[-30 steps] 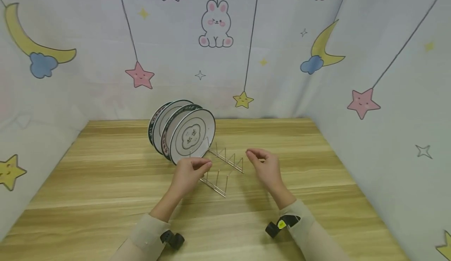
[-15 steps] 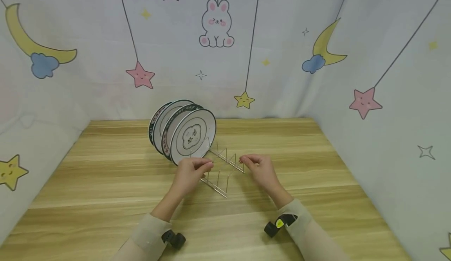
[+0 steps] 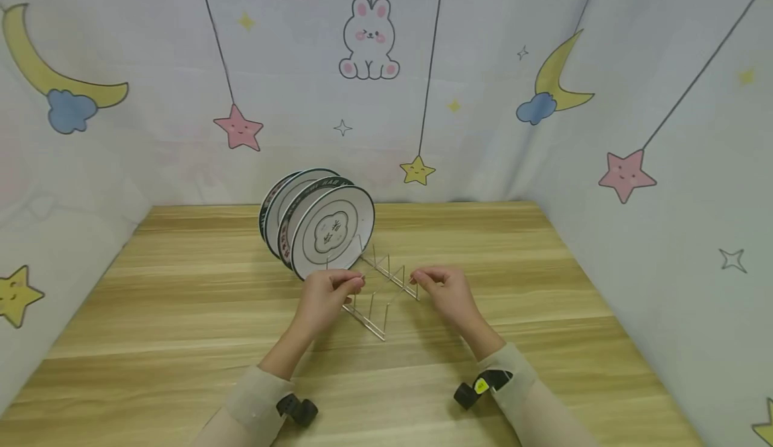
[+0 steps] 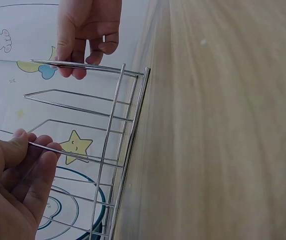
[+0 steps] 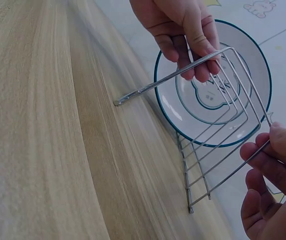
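A silver wire plate rack (image 3: 371, 326) stands on the wooden table, with several round plates (image 3: 333, 232) upright in its far left part. These plates are white inside, and some show dark patterned rims. My left hand (image 3: 323, 299) pinches a wire divider near the rack's middle between thumb and fingers, just in front of the plates. At the rack's right end, my right hand (image 3: 449, 296) pinches the top of the last wire. In the left wrist view, thumb and fingers of the left hand (image 4: 20, 175) meet on the wire. The right hand (image 5: 277, 175) shows likewise in its own view.
The wood-grain table (image 3: 181, 353) is bounded at the back and sides by pale cloth walls (image 3: 302, 64) printed with stars, moons and a rabbit. A black wrist camera (image 3: 296, 410) is strapped at each cuff.
My right hand has moved left from beside the rack and now pinches its end wire. The rack with its plates has turned slightly, the plates shifting right. The left hand keeps its grip.
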### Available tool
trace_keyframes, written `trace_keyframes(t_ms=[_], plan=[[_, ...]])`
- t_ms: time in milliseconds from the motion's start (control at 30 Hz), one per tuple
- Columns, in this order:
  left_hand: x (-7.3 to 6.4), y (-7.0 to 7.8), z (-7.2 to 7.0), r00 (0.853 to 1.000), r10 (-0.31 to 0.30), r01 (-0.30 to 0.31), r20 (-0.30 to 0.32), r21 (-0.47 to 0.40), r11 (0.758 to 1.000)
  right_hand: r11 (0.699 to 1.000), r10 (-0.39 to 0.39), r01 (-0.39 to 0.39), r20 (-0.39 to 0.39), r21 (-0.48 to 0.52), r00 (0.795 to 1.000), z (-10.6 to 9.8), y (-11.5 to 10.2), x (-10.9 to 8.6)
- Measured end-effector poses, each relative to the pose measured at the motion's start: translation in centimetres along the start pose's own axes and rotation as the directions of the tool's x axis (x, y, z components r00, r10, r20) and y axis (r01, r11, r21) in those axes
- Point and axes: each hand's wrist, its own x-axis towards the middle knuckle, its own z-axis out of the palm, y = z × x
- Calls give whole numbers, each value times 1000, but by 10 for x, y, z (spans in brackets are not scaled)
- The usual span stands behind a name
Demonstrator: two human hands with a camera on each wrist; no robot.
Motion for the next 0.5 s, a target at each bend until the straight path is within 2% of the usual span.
trace_keyframes(t_ms=[233,467,500], plan=[[1,-1,-1,1000,23,-23,-6,11,1000,999,41,-41,16,5,999,0,-6,-5],[2,-1,-4,1000,12,-12,-12,33,999,1000,26,-25,54,-15,998,1,-7,-9],[3,-2,-4,1000,10,-10,-11,31,999,1000,28,-27,61,-11,998,1,-12,-11]])
